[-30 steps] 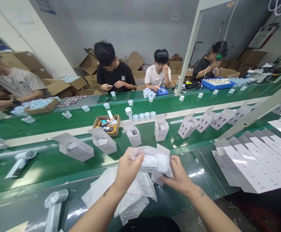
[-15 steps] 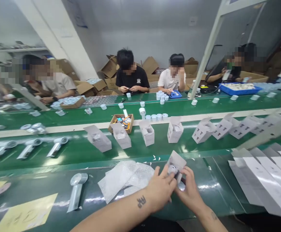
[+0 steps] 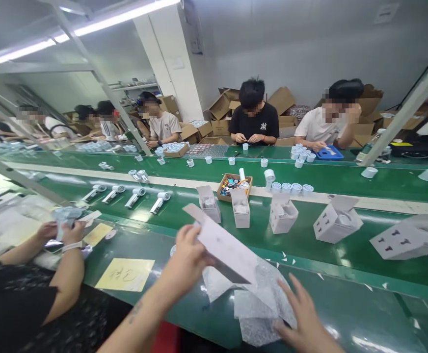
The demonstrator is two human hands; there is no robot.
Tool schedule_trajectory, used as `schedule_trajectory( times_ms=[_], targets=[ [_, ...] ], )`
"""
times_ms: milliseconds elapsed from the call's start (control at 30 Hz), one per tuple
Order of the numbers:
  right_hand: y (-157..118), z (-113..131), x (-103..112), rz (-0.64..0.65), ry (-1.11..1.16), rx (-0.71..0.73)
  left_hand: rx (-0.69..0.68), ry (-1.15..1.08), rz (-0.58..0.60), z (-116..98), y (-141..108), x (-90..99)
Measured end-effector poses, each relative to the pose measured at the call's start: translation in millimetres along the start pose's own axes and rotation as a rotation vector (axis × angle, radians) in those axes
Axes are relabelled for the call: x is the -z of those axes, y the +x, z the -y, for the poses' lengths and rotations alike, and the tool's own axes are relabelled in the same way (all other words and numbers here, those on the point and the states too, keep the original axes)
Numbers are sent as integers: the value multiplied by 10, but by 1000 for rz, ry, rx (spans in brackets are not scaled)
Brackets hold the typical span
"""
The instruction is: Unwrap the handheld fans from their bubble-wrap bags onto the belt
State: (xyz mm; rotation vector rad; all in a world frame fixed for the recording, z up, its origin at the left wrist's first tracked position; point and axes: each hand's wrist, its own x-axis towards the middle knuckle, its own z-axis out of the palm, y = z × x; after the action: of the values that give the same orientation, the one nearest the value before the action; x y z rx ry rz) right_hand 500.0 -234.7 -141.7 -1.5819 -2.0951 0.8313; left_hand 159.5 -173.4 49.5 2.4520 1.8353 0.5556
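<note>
Two hands in the foreground are mine. My left hand point(image 3: 192, 252) is curled around the upper left end of a white box point(image 3: 232, 247), fingers and thumb pressed on its sides. The box is raised in front of me and tilted, its lower end pointing to the right. My right hand point(image 3: 302, 309) is spread wide, fingers apart, and grips nothing. It is positioned at the right edge of overlapping bubble-wrap sheets point(image 3: 258, 321); I cannot tell whether its fingertips touch them. The sheets lie on the green table point(image 3: 350, 309), below and partly behind the box.

To the left, a yellow paper point(image 3: 125, 277) with handwriting lies flat on the table. Beyond it, a co-worker in dark clothing holds a light-blue item point(image 3: 66, 215) in both hands.

Past the table edge runs a green belt. On its left section lie four handled devices point(image 3: 160, 202) with round heads, in a row. To their right stand white cartons point(image 3: 283, 218) with flaps raised. Behind these are a cardboard tray point(image 3: 219, 192) of small parts and a line of white cups point(image 3: 297, 189).

On the far side, several people sit at work, with cardboard boxes point(image 3: 221, 127) behind them.
</note>
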Motion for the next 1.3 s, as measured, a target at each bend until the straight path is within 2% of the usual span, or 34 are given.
schedule_trajectory(
  times_ms=[33, 100, 200, 333, 400, 467, 533, 567, 633, 667, 700, 733, 800, 867, 933, 1000, 1067, 1100, 1133, 1200, 1233, 1300],
  targets=[
    [16, 25, -248, 75, -76, -16, 54, 66, 8, 308, 2, 129],
    [48, 127, -694, 134, -224, -48, 145, 208, 35, 869, 77, 226],
    [131, 309, -1099, 75, -364, -104, 238, 356, 105, 1497, 345, 44],
    [292, 406, -1219, 8, -354, -129, 282, 359, 178, 1976, 800, -386],
    [338, 410, -1209, -3, -366, -139, 254, 329, 198, 2114, 984, -534],
    [336, 426, -1182, 1, -377, -165, 221, 299, 211, 2192, 1075, -602],
    [288, 469, -1125, 22, -362, -186, 199, 283, 193, 2203, 1003, -607],
    [254, 503, -1082, 14, -344, -190, 209, 275, 156, 2184, 886, -603],
    [189, 598, -968, -56, -261, -169, 307, 239, 66, 2102, 483, -621],
    [168, 661, -905, -102, -184, -153, 399, 204, 32, 2046, 214, -659],
    [159, 735, -846, -137, -80, -144, 521, 153, 62, 1982, -79, -720],
    [165, 823, -797, -154, 46, -150, 629, 89, 160, 1912, -374, -801],
    [232, 1035, -748, -133, 318, -217, 829, -50, 435, 1749, -883, -992],
    [363, 1281, -765, -69, 584, -356, 959, -228, 490, 1523, -1194, -1146],
    [533, 1524, -814, 47, 880, -536, 1022, -500, 419, 1208, -1292, -1196],
    [688, 1721, -836, 202, 1198, -675, 979, -814, 390, 849, -1243, -1139],
    [776, 1833, -786, 280, 1452, -682, 802, -1052, 494, 572, -1118, -1039],
    [786, 1849, -732, 268, 1535, -652, 690, -1086, 544, 504, -1042, -1001],
    [773, 1835, -663, 223, 1589, -629, 583, -1049, 563, 491, -962, -982],
    [704, 1730, -513, 105, 1644, -630, 387, -800, 522, 595, -809, -1030],
    [663, 1648, -449, 79, 1659, -673, 305, -628, 502, 674, -744, -1101],
    [617, 1462, -383, 83, 1682, -821, 178, -317, 579, 770, -652, -1317]
  ],
)
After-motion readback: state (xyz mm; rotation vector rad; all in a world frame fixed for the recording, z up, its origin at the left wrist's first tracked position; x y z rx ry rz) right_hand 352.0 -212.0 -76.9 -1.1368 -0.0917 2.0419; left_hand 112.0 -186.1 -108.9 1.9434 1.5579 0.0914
